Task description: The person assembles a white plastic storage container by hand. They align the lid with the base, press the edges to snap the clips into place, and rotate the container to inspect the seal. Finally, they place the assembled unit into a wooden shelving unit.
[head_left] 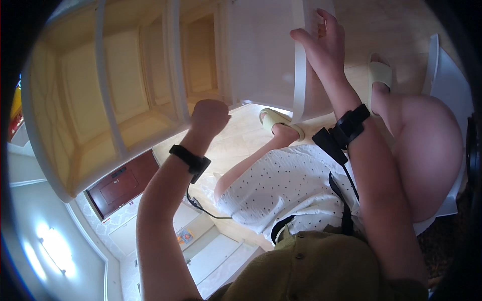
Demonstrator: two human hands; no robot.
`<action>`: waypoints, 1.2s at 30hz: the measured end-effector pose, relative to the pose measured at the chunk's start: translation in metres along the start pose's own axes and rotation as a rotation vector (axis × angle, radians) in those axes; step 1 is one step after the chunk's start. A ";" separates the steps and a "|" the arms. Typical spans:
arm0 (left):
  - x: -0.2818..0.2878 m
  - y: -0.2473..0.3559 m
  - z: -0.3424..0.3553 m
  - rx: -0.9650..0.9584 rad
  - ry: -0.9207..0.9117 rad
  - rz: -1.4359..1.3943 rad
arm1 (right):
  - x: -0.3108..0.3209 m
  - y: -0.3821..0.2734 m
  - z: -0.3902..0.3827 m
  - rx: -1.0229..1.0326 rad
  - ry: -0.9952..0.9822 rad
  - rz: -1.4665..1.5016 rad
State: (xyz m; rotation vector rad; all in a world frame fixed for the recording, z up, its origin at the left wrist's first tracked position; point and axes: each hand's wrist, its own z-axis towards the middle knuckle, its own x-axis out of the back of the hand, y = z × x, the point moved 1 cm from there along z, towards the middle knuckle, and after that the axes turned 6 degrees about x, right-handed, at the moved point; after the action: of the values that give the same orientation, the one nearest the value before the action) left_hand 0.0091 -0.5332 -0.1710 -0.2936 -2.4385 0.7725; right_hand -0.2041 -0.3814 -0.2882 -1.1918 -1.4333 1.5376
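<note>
A tall white unit with cream-coloured compartments (115, 75) stands before me, tilted across the head view. My left hand (210, 118) is closed into a fist by its lower edge. The back of that hand hides the fingertips and whatever they may hold. A white drawer-like box (263, 60) juts from the unit, its thick front panel (299, 75) facing me. My right hand (326, 42) is at that panel, thumb reaching over the edge, fingers apart from it and partly bent. I cannot tell how firmly it touches. Both wrists wear black straps with cables.
My legs straddle the box, feet in pale green slippers (380, 72) on a light wood floor (226, 150). A white curved panel (452, 75) stands at the right. Behind at lower left are a dark red door (123, 183), white cabinets (216, 261) and a bright lamp (56, 251).
</note>
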 end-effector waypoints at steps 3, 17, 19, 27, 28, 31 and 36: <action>0.012 0.031 0.010 0.196 -0.098 -0.058 | -0.001 -0.001 0.005 0.023 0.035 -0.023; 0.005 0.038 0.027 0.349 -0.019 -0.248 | -0.007 -0.010 -0.006 -0.020 0.035 -0.243; 0.008 0.039 0.028 0.375 -0.042 -0.258 | -0.008 -0.008 -0.016 -0.010 0.029 -0.280; 0.010 0.033 0.020 0.255 -0.082 -0.217 | -0.014 0.011 -0.028 0.035 0.123 -0.196; 0.010 0.033 0.020 0.254 -0.075 -0.214 | -0.014 0.016 -0.027 0.077 0.128 -0.189; 0.011 0.033 0.016 0.238 -0.034 -0.204 | -0.008 0.036 -0.019 -0.017 0.072 -0.065; 0.004 0.018 0.001 0.277 0.035 -0.030 | -0.001 0.068 -0.009 -0.193 -0.017 0.145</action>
State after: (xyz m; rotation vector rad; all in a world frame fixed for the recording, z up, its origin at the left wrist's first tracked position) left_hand 0.0057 -0.5173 -0.1804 -0.1619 -2.2621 1.0675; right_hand -0.1896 -0.3881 -0.3549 -1.4274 -1.5642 1.5353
